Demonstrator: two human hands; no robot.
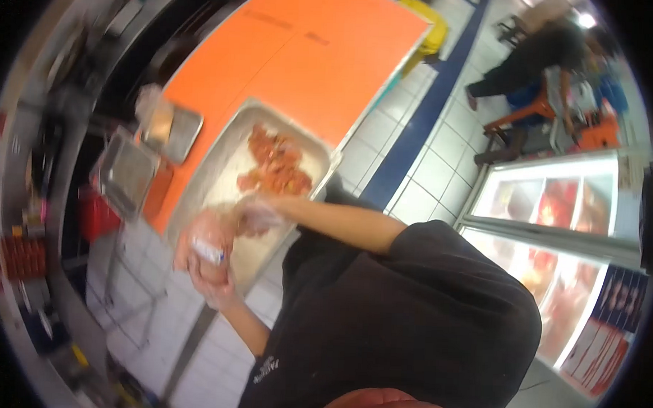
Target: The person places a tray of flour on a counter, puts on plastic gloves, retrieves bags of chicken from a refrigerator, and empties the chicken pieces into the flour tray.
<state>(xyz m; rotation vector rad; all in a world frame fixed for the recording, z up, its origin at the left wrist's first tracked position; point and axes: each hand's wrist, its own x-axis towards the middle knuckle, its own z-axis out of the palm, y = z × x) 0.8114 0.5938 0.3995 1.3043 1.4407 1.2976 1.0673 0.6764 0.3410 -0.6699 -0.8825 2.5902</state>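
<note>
A clear plastic bag [208,249] with pinkish contents and a white-and-blue label hangs over the near end of a metal tray [201,176]. From below, my left hand [215,292] is closed around this bag. My right hand [260,213], which looks covered by a thin clear glove, is at the bag's upper side; its fingers are blurred, so their grip does not show. Reddish-orange pieces of what looks like raw meat [276,159] lie piled in the tray's far half. Some more pieces show just under my right hand.
The tray rests on an orange table [310,67]. Beside it are a smaller metal tray [185,136] and a clear container [128,170]. A lit display freezer [555,244] stands at the right. Another person [529,63] is at the far upper right, near an orange bench [520,117].
</note>
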